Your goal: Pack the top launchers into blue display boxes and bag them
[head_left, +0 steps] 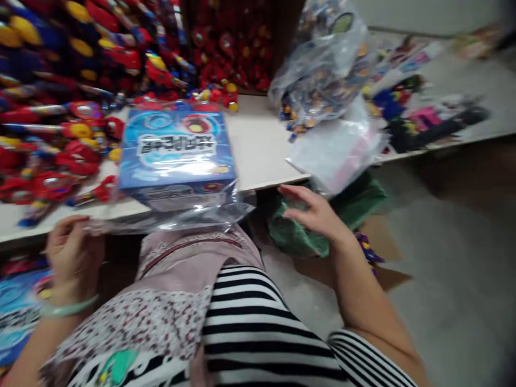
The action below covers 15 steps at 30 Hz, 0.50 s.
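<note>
A blue printed box (pixel 173 145) sits at the table's front edge, its lettering upside down to me. Clear plastic wrap, looking like a bag (pixel 193 219), surrounds it, with a loose end hanging toward me over the edge. My left hand (pixel 74 250) pinches the left corner of that plastic, below the tabletop's edge. Off to the right, my right hand (pixel 316 212) is in the air with thumb and fingers apart, holding nothing. It is close to a stack of flat clear bags (pixel 334 148) that overhangs the table edge.
Many red, blue and yellow toys (pixel 76 134) are heaped at left. A carton (pixel 237 48) of red pieces stands behind. A plastic sack of small parts (pixel 322 70) is at back right. Below the edge are a green bag (pixel 298 236) and cardboard (pixel 382 242). Another blue box (pixel 20 312) shows lower left.
</note>
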Available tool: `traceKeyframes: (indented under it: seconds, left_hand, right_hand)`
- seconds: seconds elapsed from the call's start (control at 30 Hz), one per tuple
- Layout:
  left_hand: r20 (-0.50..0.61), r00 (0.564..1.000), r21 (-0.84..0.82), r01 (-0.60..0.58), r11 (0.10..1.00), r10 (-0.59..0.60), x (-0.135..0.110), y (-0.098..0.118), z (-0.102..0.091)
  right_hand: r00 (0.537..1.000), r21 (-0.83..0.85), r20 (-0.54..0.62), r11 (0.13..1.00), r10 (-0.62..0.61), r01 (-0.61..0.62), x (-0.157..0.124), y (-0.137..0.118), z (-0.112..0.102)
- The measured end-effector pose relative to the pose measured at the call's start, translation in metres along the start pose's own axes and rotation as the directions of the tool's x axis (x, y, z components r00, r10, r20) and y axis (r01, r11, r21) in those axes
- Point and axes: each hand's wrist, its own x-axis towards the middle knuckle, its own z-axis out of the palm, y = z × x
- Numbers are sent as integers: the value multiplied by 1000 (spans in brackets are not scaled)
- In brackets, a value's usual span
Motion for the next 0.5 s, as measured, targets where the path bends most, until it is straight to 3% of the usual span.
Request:
traceKeyframes:
  seconds: [0.03, 0.07, 0.1, 0.17, 0.27, 0.33, 0.4, 0.43, 0.47, 0.5]
  left_hand:
    - [-13, 1000, -61, -21, 998, 20, 5, -9, 1]
    - [-1, 999, -105, -46, 993, 46, 9, -16, -1]
    - [27, 997, -149, -66, 987, 71, 12, -20, -5]
    - [142, 983, -182, -94, 979, 120, 12, -20, -21]
    - [357, 922, -99, -123, 987, 150, 2, -14, -62]
    - [449, 892, -1, -62, 998, 56, -5, -12, -90]
    - [404, 910, -4, 105, 994, -94, -9, -15, -105]
    - [382, 903, -35, 224, 974, -194, -9, -17, -105]
    - [395, 868, -64, 354, 933, -303, -9, -19, -100]
    - [455, 794, -70, 483, 873, -403, -7, -21, -91]
  right_hand:
    - [972, 57, -26, 970, -235, 236, 6, -21, 16]
    - [911, 81, -70, 908, -407, 411, 11, -39, 31]
    - [855, 72, -113, 854, -506, 515, 12, -55, 44]
    - [781, 19, -169, 790, -601, 612, 7, -70, 61]
    - [715, -79, -109, 723, -691, 686, -19, -53, 65]
    - [733, -96, -72, 736, -676, 670, -40, -30, 64]
    - [821, 6, -183, 835, -540, 550, -53, -12, 67]
    - [877, 133, -276, 888, -394, 441, -53, -7, 70]
    - [929, 314, -312, 901, -201, 301, -49, -5, 75]
    - [970, 504, -242, 854, -7, 132, -42, -7, 79]
